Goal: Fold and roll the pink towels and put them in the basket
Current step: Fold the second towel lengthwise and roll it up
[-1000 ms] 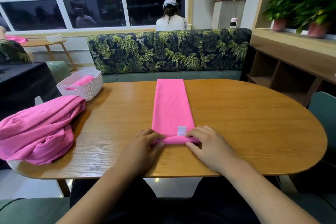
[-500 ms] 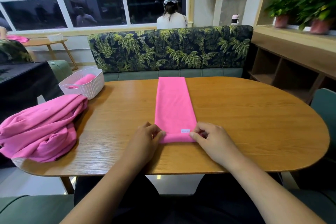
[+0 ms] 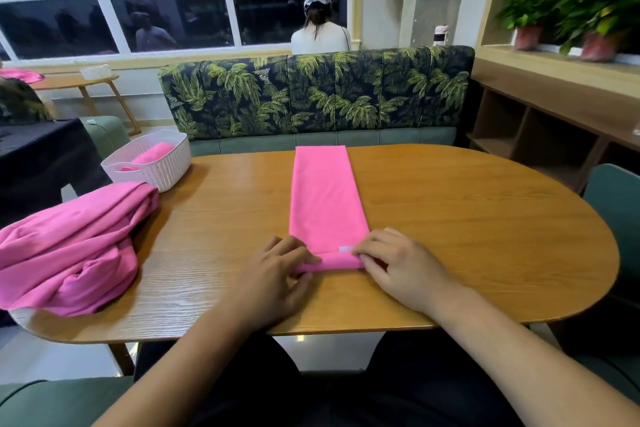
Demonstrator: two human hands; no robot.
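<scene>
Where the table [image 3: 467, 225] rounded off at its left end, a pile [image 3: 69, 253] of loose pink towels lay crumpled, spilling a little past the table edge. Just behind the pile, at the table's far left corner, a white basket [image 3: 166, 173] stood upright with one rolled towel [image 3: 152, 153] lying inside it. Toward the table's near edge and left of its middle, the left hand [image 3: 273, 281] rested on the wood. Its fingers were curled over the left end of a pink towel [image 3: 325, 198], gripping it there. That towel lay flat down the table's middle as a long narrow strip, reaching from the far edge toward the person. Only its near end was wound up, into a thin roll [image 3: 332, 262] lying crosswise between the two hands. A small white tag [image 3: 345, 248] showed on the strip just beyond the roll, close to its right end. Right of the table's middle, the right hand [image 3: 401, 267] pinched the roll's right end, fingertips bent down onto the cloth; its thumb could not be made out. Both forearms crossed the table's near edge. Beyond the table's far edge ran a leaf-print sofa [image 3: 311, 97], and past the right end stood a green chair [image 3: 620, 218].
</scene>
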